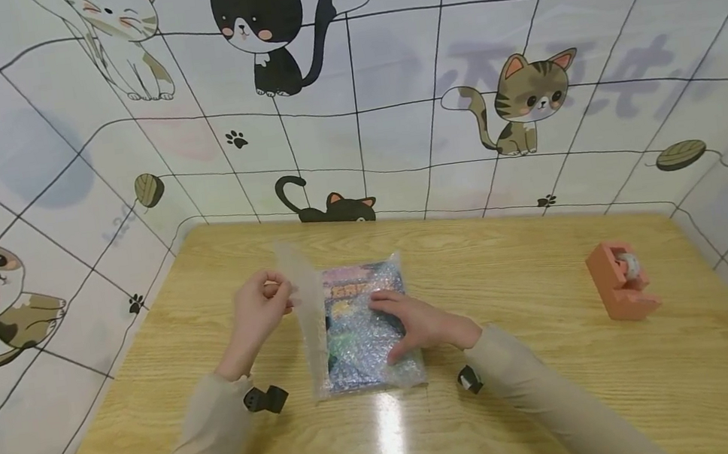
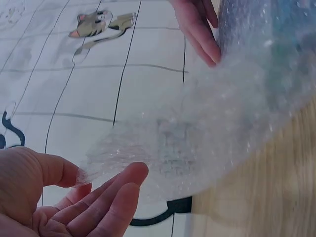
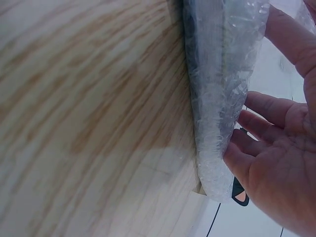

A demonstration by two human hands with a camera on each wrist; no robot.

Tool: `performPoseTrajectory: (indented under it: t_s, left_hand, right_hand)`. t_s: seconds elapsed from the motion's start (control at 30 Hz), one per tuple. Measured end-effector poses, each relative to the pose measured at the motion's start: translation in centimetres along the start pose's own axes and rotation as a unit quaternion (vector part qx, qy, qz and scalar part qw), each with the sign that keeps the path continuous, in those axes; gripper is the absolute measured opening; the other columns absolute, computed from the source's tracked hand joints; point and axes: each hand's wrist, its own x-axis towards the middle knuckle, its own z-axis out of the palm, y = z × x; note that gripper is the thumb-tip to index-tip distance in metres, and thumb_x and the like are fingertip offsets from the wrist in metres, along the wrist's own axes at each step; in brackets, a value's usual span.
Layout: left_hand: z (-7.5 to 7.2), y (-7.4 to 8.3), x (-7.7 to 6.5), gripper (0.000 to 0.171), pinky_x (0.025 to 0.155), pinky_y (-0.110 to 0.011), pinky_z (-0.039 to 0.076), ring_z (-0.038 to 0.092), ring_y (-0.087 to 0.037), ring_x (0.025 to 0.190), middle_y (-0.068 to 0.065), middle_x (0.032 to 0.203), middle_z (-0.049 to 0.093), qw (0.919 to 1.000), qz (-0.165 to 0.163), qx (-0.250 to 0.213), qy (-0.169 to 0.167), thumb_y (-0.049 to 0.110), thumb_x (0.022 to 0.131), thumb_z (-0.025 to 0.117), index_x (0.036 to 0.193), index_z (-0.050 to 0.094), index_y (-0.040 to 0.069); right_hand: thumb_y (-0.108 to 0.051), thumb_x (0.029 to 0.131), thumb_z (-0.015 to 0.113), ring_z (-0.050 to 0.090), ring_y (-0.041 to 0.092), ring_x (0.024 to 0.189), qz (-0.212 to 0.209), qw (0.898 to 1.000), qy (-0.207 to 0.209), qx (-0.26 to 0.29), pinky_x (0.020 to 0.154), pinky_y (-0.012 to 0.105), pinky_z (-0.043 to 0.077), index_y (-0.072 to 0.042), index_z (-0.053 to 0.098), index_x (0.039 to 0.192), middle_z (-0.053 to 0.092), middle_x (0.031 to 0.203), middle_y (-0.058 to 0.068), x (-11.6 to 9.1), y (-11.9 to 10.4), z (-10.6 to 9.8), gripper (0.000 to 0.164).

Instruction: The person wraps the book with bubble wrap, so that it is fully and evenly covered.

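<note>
A flat, rectangular book-like item (image 1: 354, 342) with a colourful blue and pink cover lies on the table, covered by clear bubble wrap (image 2: 232, 108). My left hand (image 1: 259, 308) pinches the loose flap of bubble wrap (image 1: 311, 324), which stands raised along the item's left side. In the left wrist view, the thumb and fingers of that hand (image 2: 84, 197) meet the sheet's edge. Resting on the item's right half is my right hand (image 1: 423, 322), fingers spread. The right wrist view shows its fingertips touching the wrapped, thick side (image 3: 217, 98).
On the right of the wooden table (image 1: 512, 269) stands an orange tape dispenser (image 1: 620, 286) with a roll in it. A cat-patterned sheet (image 1: 398, 64) hangs behind and at both sides of the table. Small black devices sit at both wrists.
</note>
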Motion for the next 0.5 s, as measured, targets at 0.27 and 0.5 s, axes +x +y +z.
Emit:
performPoseTrajectory:
  t_s: [0.27, 0.5]
  left_hand:
    - [3.0, 1.8, 0.5, 0.008, 0.043, -0.023, 0.043, 0.067, -0.029, 0.063, -0.019, 0.078, 0.069, 0.9986, 0.047, 0.012, -0.022, 0.007, 0.09, 0.055, 0.091, 0.059, -0.001]
    - [6.3, 2.4, 0.9, 0.004, 0.047, -0.027, 0.049, 0.066, -0.025, 0.061, -0.016, 0.073, 0.067, 0.9896, 0.13, 0.052, -0.032, 0.001, 0.083, 0.057, 0.082, 0.057, -0.002]
  right_hand:
    - [-0.028, 0.07, 0.083, 0.021, 0.037, 0.138, 0.004, 1.0, -0.001, 0.0, 0.11, 0.049, 0.023, 0.006, 0.032, 0.142, 0.023, 0.151, 0.021, 0.0, 0.1, 0.0, 0.094]
    - [-0.027, 0.069, 0.083, 0.025, 0.038, 0.136, -0.008, 1.0, 0.01, -0.005, 0.11, 0.047, 0.024, 0.008, 0.035, 0.14, 0.026, 0.149, 0.023, 0.1, 0.2, 0.1, 0.092]
